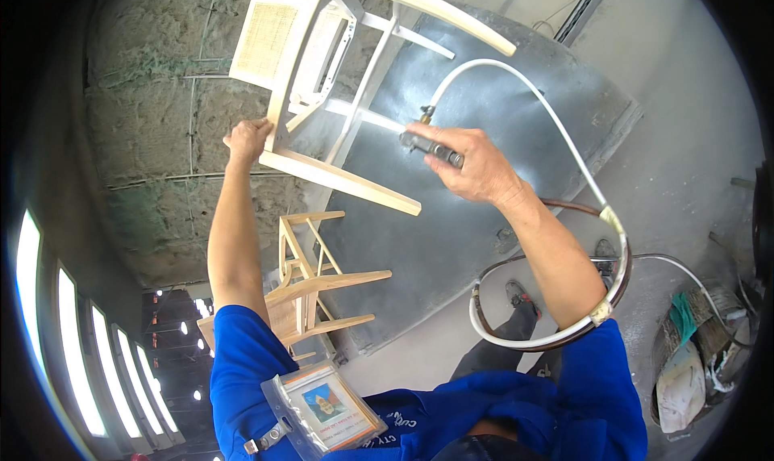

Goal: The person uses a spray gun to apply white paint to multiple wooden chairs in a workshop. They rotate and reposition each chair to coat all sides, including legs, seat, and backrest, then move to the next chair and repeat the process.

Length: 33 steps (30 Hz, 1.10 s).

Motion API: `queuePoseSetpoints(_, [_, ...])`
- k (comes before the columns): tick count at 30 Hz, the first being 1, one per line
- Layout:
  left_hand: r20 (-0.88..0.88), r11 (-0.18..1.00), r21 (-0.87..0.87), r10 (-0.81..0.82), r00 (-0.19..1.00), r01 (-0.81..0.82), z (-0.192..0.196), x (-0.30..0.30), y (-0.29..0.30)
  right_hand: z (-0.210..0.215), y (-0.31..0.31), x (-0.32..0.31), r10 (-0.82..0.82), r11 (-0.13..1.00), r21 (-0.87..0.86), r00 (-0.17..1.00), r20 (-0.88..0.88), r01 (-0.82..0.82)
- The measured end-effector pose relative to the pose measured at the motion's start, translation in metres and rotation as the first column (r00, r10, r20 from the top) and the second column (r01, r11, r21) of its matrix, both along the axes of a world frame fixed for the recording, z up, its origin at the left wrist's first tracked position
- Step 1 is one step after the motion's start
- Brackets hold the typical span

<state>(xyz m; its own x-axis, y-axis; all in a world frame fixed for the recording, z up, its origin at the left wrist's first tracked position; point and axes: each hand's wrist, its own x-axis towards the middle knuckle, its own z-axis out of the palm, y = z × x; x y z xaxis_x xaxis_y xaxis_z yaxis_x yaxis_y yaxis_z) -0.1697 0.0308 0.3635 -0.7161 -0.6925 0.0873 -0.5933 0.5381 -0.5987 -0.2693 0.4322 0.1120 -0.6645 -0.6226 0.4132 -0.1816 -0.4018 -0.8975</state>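
Note:
My left hand point(248, 137) grips a leg of a pale unfinished wooden chair point(343, 82) with a woven cane seat, tilting it above a grey metal platform point(476, 179). My right hand point(468, 161) is closed around a spray gun point(431, 146), its nozzle pointed at the chair's lower rails. A white hose point(556, 130) and a dark hose run from the gun in a loop past my right forearm. Blue sleeves cover my upper arms.
A second bare wooden chair point(310, 287) stands beside the platform, below the first. A coated, rough booth wall point(161, 98) fills the left. A badge pouch point(322, 408) hangs on my chest. A dirty bucket with rags point(697, 356) sits at lower right on the grey floor.

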Motion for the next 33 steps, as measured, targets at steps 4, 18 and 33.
queuePoseSetpoints(4, [-0.046,0.994,0.045,-0.101,0.994,0.103,-0.018,0.011,0.035,0.016,0.023,-0.004,-0.313,0.949,0.067,0.947,0.069,0.309])
queuePoseSetpoints(18, [-0.353,0.987,0.06,-0.116,0.929,0.146,-0.027,0.005,0.025,-0.017,-0.134,-0.044,-0.525,0.82,0.045,0.718,0.457,0.571])
queuePoseSetpoints(33, [-0.278,0.993,0.114,0.014,0.96,0.019,-0.009,-0.014,0.033,0.012,-0.124,-0.028,-0.021,0.999,-0.026,0.985,0.171,0.026])
